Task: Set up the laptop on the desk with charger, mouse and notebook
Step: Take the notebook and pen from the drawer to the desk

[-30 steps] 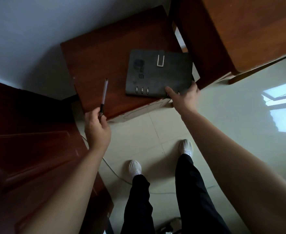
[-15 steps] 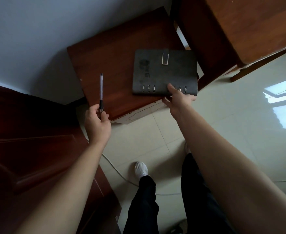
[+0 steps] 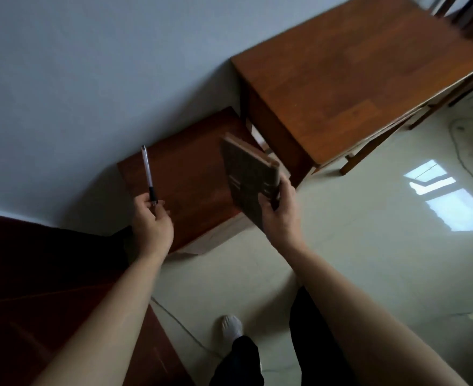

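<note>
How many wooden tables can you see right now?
2: a low dark table against the wall behind both hands, and a taller lighter desk beside it at upper right. Others may be out of frame.

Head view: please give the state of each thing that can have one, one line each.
Notebook: closed, lifted, tilted, held by right hand.
Pen: upright, held at its lower end by left hand.
Low cabinet: top bare.
Desk: nothing on the visible top.

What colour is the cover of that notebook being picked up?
Dark grey; the notebook, gripped by the right hand, shows best in the head view.
</note>
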{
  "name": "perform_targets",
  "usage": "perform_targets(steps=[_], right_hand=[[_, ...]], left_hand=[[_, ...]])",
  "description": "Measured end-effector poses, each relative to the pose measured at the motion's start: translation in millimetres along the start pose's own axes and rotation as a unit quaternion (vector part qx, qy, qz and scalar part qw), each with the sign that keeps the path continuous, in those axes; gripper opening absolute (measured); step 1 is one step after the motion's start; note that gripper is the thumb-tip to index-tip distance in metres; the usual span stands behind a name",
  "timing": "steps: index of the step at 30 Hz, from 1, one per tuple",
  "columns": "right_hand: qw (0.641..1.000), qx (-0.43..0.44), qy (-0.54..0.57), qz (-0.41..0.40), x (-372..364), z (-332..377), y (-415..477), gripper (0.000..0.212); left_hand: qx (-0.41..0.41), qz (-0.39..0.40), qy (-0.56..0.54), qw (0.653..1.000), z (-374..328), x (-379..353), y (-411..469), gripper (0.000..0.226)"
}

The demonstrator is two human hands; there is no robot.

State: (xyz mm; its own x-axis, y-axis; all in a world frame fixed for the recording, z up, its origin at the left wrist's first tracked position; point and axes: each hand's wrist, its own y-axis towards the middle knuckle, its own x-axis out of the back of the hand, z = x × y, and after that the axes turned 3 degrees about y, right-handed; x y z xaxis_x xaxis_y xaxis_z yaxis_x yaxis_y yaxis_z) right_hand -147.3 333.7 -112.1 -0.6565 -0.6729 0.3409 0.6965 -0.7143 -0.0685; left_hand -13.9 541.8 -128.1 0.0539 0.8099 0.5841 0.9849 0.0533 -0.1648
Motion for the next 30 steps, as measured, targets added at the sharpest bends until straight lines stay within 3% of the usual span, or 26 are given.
perform_targets(steps=[3, 7, 11, 15, 20, 30], right_hand=[[0.982, 0.139, -0.127, 0.006, 44, 37, -21, 0.059], [0.952, 0.189, -0.233, -0.056, 115, 74, -51, 0.056], [0.913, 0.182, -0.359, -0.064, 191, 102, -64, 0.08], [0.886, 0.159, -0.425, -0.094, 281, 113, -57, 0.089], [0.881, 0.105, -0.446, -0.118, 401, 87, -29, 0.082], [0.852, 0.008, -0.502, -0.145, 654, 2, 22, 0.073]], left_hand=[[-0.075, -0.019, -0.019, 0.997, -55, 10, -1, 0.019], [-0.167, -0.005, -0.026, 0.986, -137, -1, -26, 0.022], [-0.214, 0.07, -0.018, 0.974, -226, -31, -75, 0.028], [-0.292, 0.149, -0.012, 0.945, -316, -78, -141, 0.026], [-0.382, 0.201, -0.005, 0.902, -405, -164, -222, 0.026], [-0.401, 0.267, 0.009, 0.876, -552, -379, -377, 0.023]])
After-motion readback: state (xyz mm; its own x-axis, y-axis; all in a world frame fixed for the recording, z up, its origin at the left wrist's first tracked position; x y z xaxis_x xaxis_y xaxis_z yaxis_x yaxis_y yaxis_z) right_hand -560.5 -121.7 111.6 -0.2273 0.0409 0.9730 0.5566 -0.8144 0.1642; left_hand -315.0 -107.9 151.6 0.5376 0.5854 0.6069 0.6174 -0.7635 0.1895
